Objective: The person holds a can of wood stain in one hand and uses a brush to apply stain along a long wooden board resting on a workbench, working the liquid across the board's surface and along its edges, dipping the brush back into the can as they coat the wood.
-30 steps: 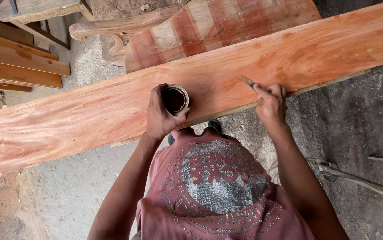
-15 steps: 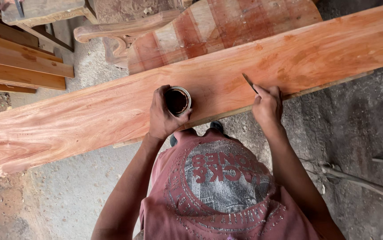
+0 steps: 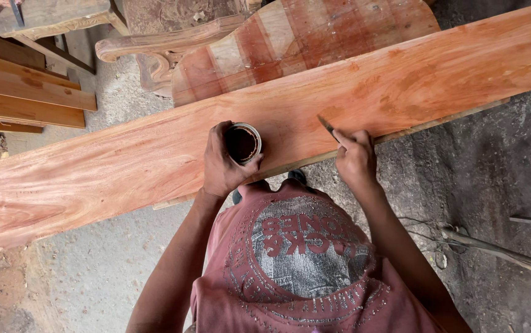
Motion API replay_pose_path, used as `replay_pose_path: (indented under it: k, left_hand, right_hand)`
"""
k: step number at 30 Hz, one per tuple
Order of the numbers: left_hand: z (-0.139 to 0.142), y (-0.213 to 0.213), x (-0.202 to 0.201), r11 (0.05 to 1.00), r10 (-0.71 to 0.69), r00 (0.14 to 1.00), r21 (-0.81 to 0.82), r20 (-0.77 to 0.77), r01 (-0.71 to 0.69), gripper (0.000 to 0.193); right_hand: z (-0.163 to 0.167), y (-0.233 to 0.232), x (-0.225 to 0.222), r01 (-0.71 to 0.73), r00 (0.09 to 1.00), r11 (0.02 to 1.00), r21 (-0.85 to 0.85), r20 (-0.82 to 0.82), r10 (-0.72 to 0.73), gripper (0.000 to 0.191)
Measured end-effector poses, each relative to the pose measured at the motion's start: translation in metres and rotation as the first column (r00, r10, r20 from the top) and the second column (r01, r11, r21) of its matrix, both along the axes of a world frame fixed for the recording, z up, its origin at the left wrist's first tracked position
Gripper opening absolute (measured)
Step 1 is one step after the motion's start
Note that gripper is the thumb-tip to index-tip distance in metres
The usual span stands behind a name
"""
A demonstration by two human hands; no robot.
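Note:
A long reddish wooden plank (image 3: 123,172) runs across the view from lower left to upper right. My left hand (image 3: 221,165) grips a small round tin (image 3: 243,143) with dark brown paste inside, held over the plank's near edge. My right hand (image 3: 355,159) pinches a thin flat blade (image 3: 326,125), its tip touching the plank's surface. My pink printed shirt (image 3: 305,265) fills the lower middle.
Striped carved wooden furniture parts (image 3: 302,37) lie behind the plank. Stacked wooden boards (image 3: 19,92) sit at the far left. The ground is grey concrete (image 3: 487,185), with a stick and a wire (image 3: 493,246) at the right.
My right hand with the blade has shifted slightly left and toward me along the plank. The left hand keeps the tin in about the same place.

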State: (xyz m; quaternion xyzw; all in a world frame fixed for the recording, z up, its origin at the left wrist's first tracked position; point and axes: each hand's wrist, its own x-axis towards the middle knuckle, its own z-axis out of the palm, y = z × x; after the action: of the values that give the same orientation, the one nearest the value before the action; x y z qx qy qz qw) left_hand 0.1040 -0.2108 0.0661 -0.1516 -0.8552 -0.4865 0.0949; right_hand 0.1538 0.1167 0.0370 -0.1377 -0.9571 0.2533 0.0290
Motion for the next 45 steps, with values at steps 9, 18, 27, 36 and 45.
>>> replay_pose_path:
  k: [9,18,27,36,45]
  left_hand:
    - [-0.001,-0.001,0.000,1.000,-0.008,1.000,-0.002,-0.009,0.008,0.090]
    - [-0.002,0.000,-0.001,1.000,-0.004,1.000,-0.031,-0.003,0.004,0.090]
    - [-0.013,0.004,0.011,0.982,0.045,0.999,0.182,0.012,-0.046,0.102]
    - [-0.008,0.012,0.024,0.953,-0.119,0.985,0.292,0.127,0.078,0.102]
    - [0.016,0.027,0.011,0.951,-0.302,0.950,-0.089,-0.081,0.295,0.104]
  right_hand:
    - [-0.001,-0.005,-0.007,-0.100,0.987,0.993,0.068,-0.117,0.107,0.030]
    - [-0.005,-0.011,-0.006,-0.106,0.962,0.992,0.069,-0.244,0.120,0.043]
    - [0.016,-0.006,0.019,-0.086,0.972,0.995,-0.057,-0.223,0.071,0.032]
    - [0.124,-0.032,0.023,-0.454,0.883,0.875,0.166,-0.045,0.467,0.033]
    - [0.105,-0.087,-0.007,-0.563,0.649,0.563,0.605,-0.099,0.755,0.017]
